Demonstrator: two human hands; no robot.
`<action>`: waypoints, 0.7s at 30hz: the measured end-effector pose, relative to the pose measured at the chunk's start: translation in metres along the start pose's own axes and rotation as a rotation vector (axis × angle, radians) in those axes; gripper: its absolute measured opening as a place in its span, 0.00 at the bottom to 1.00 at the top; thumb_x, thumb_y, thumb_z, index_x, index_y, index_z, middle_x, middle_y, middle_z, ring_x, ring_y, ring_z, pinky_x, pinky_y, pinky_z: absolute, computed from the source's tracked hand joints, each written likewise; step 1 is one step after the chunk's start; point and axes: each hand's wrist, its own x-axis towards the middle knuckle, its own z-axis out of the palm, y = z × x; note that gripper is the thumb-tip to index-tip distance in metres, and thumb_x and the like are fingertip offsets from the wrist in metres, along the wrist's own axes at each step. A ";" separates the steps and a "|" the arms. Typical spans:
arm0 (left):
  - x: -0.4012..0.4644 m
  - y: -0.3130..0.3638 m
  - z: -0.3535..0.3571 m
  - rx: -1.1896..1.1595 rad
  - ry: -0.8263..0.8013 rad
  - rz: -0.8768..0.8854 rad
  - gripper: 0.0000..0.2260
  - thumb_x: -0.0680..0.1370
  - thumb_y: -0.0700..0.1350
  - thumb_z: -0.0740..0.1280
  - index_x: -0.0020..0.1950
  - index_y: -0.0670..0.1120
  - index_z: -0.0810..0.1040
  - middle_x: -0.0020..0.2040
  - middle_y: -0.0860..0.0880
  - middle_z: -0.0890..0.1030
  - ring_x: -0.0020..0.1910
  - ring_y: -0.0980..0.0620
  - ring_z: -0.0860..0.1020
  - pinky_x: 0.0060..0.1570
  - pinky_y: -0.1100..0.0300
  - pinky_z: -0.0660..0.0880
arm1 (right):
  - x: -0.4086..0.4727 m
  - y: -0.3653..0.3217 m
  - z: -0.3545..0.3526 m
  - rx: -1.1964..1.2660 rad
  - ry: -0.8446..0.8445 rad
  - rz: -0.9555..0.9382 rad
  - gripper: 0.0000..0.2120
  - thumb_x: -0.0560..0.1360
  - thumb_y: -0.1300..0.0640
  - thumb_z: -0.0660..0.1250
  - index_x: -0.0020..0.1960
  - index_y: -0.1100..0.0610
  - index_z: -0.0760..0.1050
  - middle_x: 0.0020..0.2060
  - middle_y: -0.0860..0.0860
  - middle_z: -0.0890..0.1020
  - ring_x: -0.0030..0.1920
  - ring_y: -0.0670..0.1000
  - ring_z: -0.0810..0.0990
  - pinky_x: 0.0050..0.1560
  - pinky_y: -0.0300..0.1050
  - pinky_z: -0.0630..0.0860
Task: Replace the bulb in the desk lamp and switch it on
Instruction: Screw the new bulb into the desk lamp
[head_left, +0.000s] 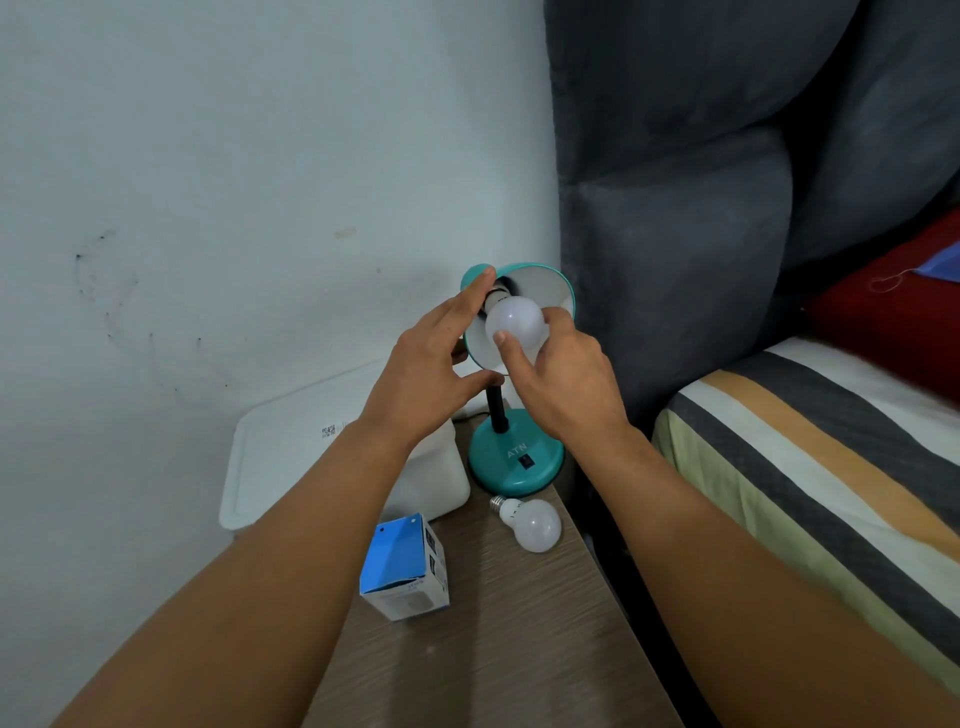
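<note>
A teal desk lamp stands on the wooden table (498, 649), its round base (514, 462) carrying a black switch (525, 461). Its shade (550, 286) tilts toward me. A white bulb (514, 322) sits at the socket inside the shade, and my right hand (561, 379) has thumb and fingers closed around it. My left hand (431, 369) rests against the left rim of the shade with fingers spread, the thumb under the shade near the black stem. A second white bulb (532, 525) lies loose on the table in front of the base. The lamp is unlit.
A blue and white bulb box (405, 566) stands at the table's left front. A white plastic container (291, 457) sits left of the lamp against the wall. A grey padded headboard (701, 208) and a striped mattress (810, 467) lie to the right.
</note>
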 end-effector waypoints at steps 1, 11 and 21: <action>0.000 0.001 0.000 -0.001 -0.001 -0.004 0.45 0.72 0.45 0.79 0.81 0.59 0.55 0.72 0.51 0.74 0.64 0.51 0.76 0.62 0.54 0.78 | 0.000 0.000 -0.001 -0.003 -0.005 0.011 0.29 0.78 0.33 0.58 0.67 0.55 0.70 0.51 0.54 0.83 0.50 0.57 0.83 0.49 0.52 0.81; -0.003 0.008 -0.004 0.069 -0.041 -0.037 0.48 0.73 0.46 0.78 0.81 0.63 0.49 0.77 0.53 0.68 0.72 0.50 0.71 0.68 0.48 0.73 | -0.008 -0.005 -0.007 0.051 -0.029 0.035 0.31 0.77 0.34 0.61 0.72 0.53 0.67 0.54 0.54 0.83 0.54 0.57 0.82 0.52 0.52 0.79; -0.032 0.029 -0.032 0.074 0.011 -0.194 0.41 0.74 0.50 0.76 0.81 0.60 0.56 0.74 0.50 0.72 0.71 0.51 0.71 0.70 0.53 0.70 | -0.033 -0.014 -0.031 0.025 -0.043 0.013 0.29 0.80 0.41 0.60 0.77 0.49 0.58 0.57 0.55 0.81 0.57 0.57 0.80 0.55 0.54 0.76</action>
